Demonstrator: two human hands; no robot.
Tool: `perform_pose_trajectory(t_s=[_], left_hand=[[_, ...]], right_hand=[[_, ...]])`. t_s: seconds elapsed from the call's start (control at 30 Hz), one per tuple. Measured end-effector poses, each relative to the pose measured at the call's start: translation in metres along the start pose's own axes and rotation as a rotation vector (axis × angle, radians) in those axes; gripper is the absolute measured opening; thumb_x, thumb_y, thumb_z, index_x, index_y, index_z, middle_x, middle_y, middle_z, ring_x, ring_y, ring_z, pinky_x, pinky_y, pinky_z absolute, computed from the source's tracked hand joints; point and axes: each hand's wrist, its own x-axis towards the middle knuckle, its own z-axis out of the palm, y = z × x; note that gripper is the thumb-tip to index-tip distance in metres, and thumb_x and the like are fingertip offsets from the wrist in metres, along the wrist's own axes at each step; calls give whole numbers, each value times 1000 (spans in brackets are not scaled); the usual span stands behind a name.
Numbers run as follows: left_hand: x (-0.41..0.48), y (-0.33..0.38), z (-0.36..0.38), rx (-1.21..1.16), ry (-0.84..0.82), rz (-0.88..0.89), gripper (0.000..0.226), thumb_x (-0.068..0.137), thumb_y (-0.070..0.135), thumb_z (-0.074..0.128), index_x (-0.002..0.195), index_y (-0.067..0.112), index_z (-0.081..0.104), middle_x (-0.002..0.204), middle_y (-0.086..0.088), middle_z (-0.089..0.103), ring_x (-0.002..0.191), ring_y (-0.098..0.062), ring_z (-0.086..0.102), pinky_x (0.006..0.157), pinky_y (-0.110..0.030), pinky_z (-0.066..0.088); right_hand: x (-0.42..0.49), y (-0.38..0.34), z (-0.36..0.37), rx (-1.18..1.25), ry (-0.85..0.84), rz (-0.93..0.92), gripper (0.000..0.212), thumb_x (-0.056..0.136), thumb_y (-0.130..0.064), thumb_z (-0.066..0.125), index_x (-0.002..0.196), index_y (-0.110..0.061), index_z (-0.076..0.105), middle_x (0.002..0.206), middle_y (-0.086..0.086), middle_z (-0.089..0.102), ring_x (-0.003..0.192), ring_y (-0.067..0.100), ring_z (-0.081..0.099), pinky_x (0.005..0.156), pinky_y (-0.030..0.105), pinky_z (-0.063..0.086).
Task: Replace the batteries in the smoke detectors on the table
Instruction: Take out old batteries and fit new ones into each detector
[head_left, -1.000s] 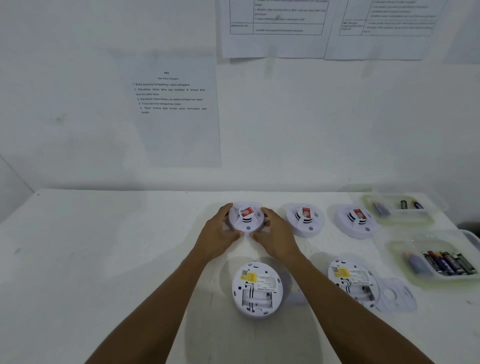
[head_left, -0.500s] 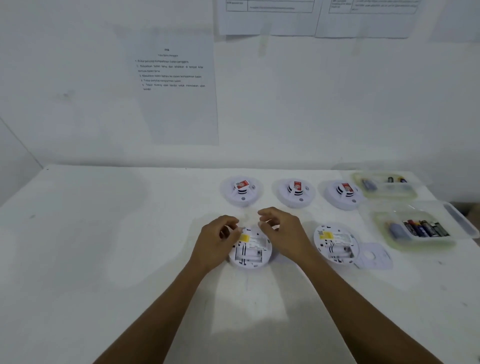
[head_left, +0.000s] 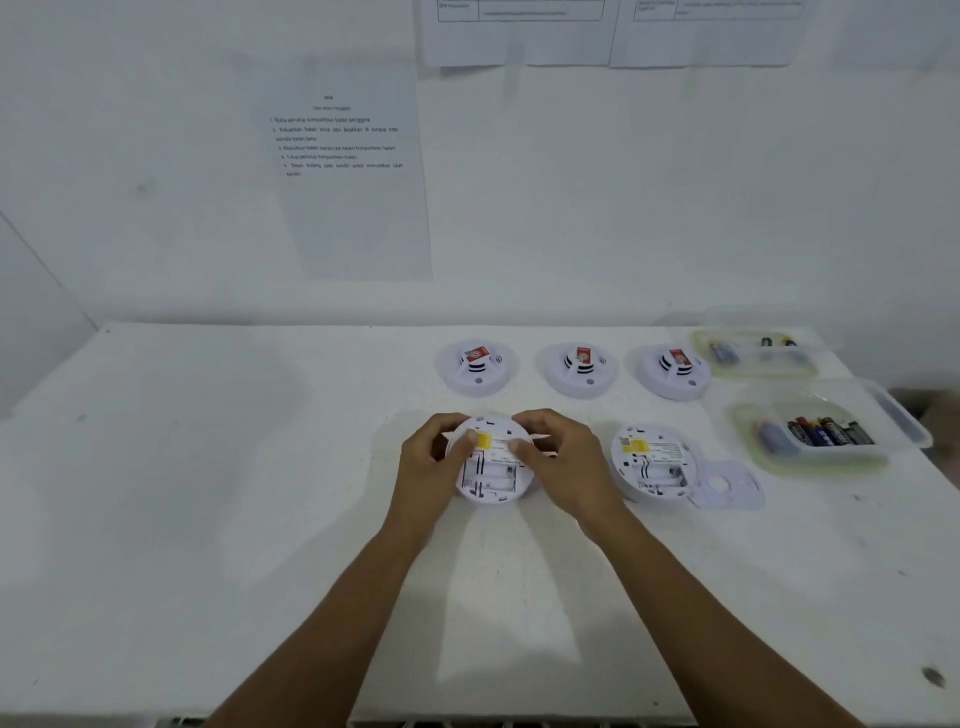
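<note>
Gripping the overturned detector at mid-bench, my left hand and right hand both curl round its rim, thumbs on its back. Its battery bay looks empty to me. A second open detector lies just right, its cover plate beside it. The three closed detectors behind may be finished or untouched; I cannot tell. Batteries wait in the near tray.

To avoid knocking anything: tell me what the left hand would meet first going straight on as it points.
The left hand points away and rightward; first comes the upturned smoke detector that it grips, then probably the right hand.
</note>
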Motion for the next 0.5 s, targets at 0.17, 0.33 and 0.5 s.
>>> perform_pose_trajectory(t_s=[0.17, 0.33, 0.5], left_hand=[[3, 23, 22, -730, -135, -315, 48, 95, 41, 51, 127, 6, 59, 123, -20, 65, 108, -35, 64, 90, -47, 55], [12, 35, 46, -910, -246, -481, 52, 100, 43, 42, 133, 6, 57, 124, -19, 63, 107, -32, 63, 93, -44, 51], [25, 42, 74, -991, -357, -560, 51, 99, 41, 44, 135, 6, 55, 132, -19, 57, 114, -33, 57, 104, -47, 44]], right_hand=[[2, -13, -9, 165, 60, -2, 20, 87, -17, 69, 107, -20, 68, 101, -8, 73, 91, 12, 68, 80, 34, 58], [10, -20, -28, -65, 185, -171, 19, 87, -19, 69, 106, -22, 70, 94, -18, 66, 89, 0, 61, 77, 16, 48], [29, -15, -64, -359, 241, -289, 27, 80, -28, 77, 106, -21, 74, 103, -8, 66, 103, 16, 47, 88, 31, 41]])
